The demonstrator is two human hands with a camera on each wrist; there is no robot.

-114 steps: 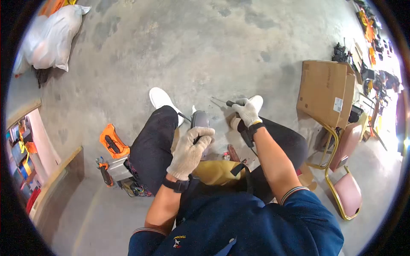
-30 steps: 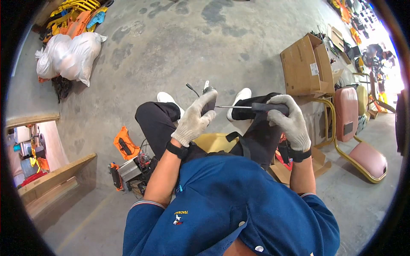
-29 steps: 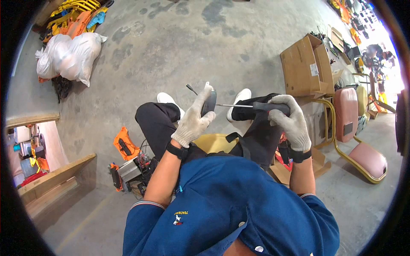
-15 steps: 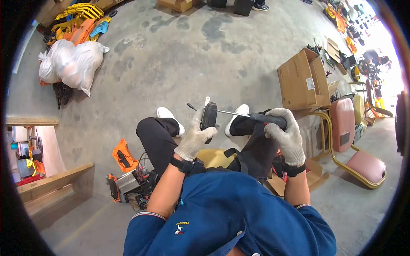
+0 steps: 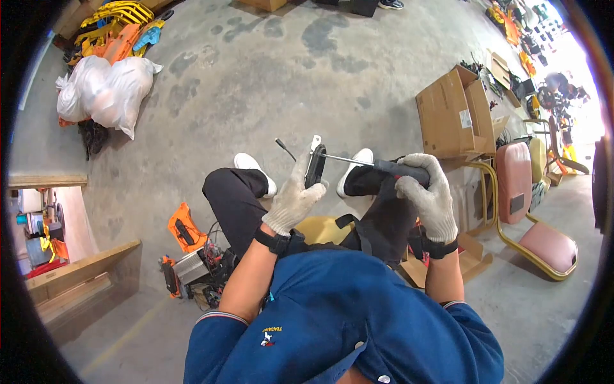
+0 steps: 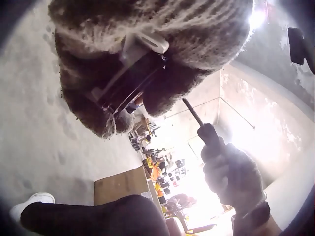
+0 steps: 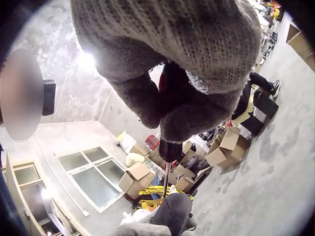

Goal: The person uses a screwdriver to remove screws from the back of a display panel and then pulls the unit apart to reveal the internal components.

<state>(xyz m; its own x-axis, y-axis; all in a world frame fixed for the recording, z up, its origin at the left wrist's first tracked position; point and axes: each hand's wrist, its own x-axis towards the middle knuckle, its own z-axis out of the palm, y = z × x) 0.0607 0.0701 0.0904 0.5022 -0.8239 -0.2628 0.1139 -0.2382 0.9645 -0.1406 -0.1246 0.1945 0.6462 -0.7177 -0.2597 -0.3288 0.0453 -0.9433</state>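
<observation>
My gloved left hand (image 5: 294, 203) grips a dark, rounded, elongated casing (image 5: 315, 169) between thumb and fingers. A white tab (image 5: 316, 141) sticks out at its far end, and a short black cable with a plug (image 5: 280, 146) shows beside it. My gloved right hand (image 5: 433, 203) holds a screwdriver (image 5: 401, 171) by its dark handle, fingers wrapped round it. The thin metal shaft points left, its tip right at the casing's side. In the right wrist view the shaft (image 7: 167, 178) runs down to the casing (image 7: 173, 212); the left glove covers part of it.
White bags (image 5: 109, 93) lie at the far left. On the right stand a cardboard box (image 5: 451, 118) and a pink chair (image 5: 513, 182) with a gold frame. Orange and metal parts (image 5: 192, 259) lie beside the left leg, and an open carton (image 5: 470, 259) beside the right.
Since the oldest frame, the screwdriver has swung round to point left, its tip now at the casing. Over the last second the casing has turned in my left hand; both grips continue.
</observation>
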